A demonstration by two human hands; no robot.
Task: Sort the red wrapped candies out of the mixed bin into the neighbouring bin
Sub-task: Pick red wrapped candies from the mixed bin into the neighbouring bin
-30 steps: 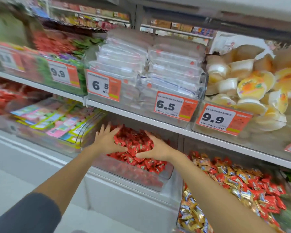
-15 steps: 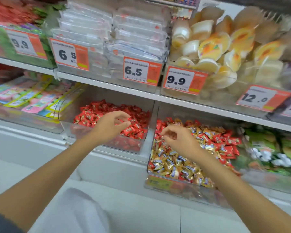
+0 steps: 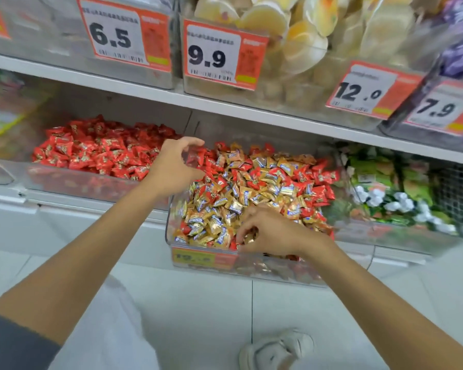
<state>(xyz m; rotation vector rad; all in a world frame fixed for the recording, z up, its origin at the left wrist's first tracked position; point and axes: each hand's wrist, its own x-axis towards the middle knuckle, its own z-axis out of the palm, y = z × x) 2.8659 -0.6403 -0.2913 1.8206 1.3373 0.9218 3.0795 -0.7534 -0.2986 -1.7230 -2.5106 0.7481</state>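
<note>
Head: red candies point(image 3: 211, 161) beside left hand point(image 3: 171, 169)

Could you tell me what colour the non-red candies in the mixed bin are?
Gold wrappers, clearest in head view.

Lower shelf row, left to right: neighbouring bin point(image 3: 78, 182), mixed bin point(image 3: 251, 269) just beside it, then a bin of packets point(image 3: 398, 188). The mixed bin sticks out further forward than the neighbouring bin. Left hand point(image 3: 174, 169) is over the mixed bin's back left corner, near the divide between the two bins. Right hand point(image 3: 273, 233) is at the mixed bin's front, on the heap, with a candy point(image 3: 248, 237) between its fingers. The shelf board point(image 3: 145, 89) above carries more bins with price tags point(image 3: 225, 54) on their fronts. A shoe point(image 3: 278, 345) is on the floor point(image 3: 198, 303) below.
</note>
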